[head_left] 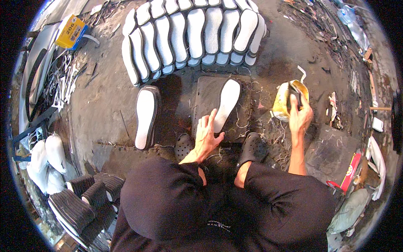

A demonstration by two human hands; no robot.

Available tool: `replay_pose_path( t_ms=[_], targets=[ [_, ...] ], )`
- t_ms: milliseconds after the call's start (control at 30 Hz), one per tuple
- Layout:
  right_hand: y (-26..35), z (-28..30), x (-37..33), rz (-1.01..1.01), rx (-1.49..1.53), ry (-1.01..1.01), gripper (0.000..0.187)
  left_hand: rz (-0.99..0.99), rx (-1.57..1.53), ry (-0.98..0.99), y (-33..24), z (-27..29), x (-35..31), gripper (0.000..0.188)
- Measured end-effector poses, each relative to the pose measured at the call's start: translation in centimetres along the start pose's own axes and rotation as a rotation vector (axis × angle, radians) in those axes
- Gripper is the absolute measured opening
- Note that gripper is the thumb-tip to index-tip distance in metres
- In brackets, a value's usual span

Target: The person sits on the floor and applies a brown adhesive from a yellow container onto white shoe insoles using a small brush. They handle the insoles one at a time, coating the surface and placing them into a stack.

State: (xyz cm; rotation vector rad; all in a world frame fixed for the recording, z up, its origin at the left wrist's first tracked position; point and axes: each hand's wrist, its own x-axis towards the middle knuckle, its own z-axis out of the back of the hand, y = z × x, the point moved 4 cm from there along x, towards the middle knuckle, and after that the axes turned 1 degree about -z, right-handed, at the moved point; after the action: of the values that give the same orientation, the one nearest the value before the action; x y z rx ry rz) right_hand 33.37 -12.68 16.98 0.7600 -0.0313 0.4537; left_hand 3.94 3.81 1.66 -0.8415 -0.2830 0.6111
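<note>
A white shoe sole (229,101) lies on a dark flat slab (205,94) in front of me, tilted slightly to the right. My left hand (205,136) is at its near end, fingers stretched out and thumb apart, with the fingertips beside or on the sole's edge. To the right, my right hand (301,114) reaches into the mouth of a crumpled yellow and white container (281,103). Its fingers are closed there, and whatever they hold is hidden by the hand and the rim. Left of the slab is a small stack of soles, a white one (145,115) on top.
Many white soles with dark edges (178,35) stand in overlapping rows at the far side. A yellow and blue box (71,32) is at the far left, near white strip scraps (63,84). Bundled dark ribbed pieces (73,208) lie near left, white bags (52,155) above them.
</note>
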Motion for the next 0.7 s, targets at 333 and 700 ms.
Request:
replay_pose_path(
  t_ms=[333,700],
  targets=[
    [-2.2,5.7,-6.5,0.079,-0.513,0.175,0.030,-0.098,-0.132,-0.363,-1.4,2.9,4.1,0.109],
    [-0.1,2.6,-4.8,0.017,-0.323,0.114,0.030,-0.095,-0.040,-0.485,-2.2,4.1,28.9,0.103]
  ],
)
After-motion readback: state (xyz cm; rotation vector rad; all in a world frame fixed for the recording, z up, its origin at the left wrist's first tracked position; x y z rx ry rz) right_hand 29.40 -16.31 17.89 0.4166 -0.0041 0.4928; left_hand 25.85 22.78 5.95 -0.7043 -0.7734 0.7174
